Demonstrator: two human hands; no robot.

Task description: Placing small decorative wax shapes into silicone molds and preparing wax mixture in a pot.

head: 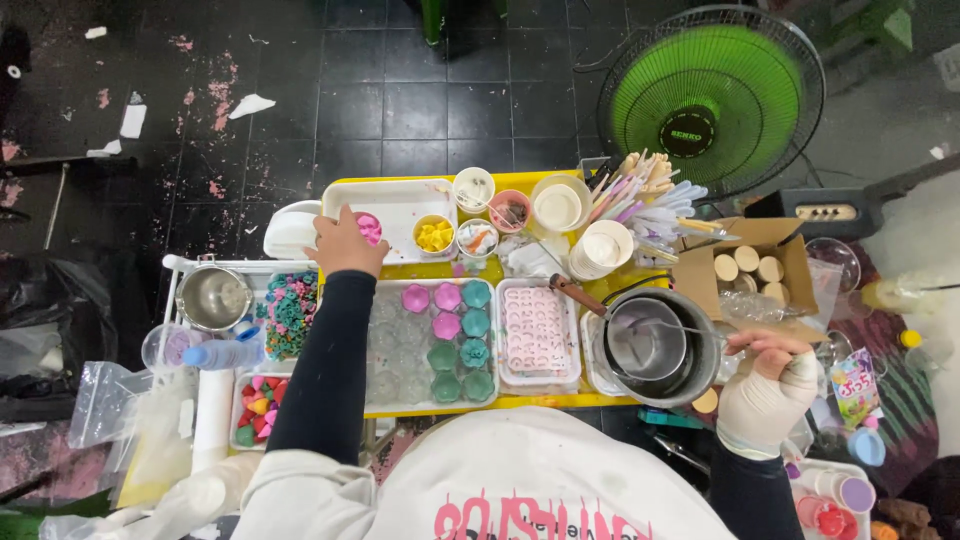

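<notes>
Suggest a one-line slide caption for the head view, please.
Left hand holds a pink piece over a white tray; gloved right hand beside a metal pot.

Open brown carton [700,272]; colourful sachet [850,386] beside

Below me the floor [400,90] is dark square tile, scuffed with pink stains and scraps of white paper at the upper left of the frame. A green fan [712,95] in a black wire cage stands at the upper right. My yellow table [520,403] fills the middle. Black plastic bags [45,310] slump at the left edge.
</notes>
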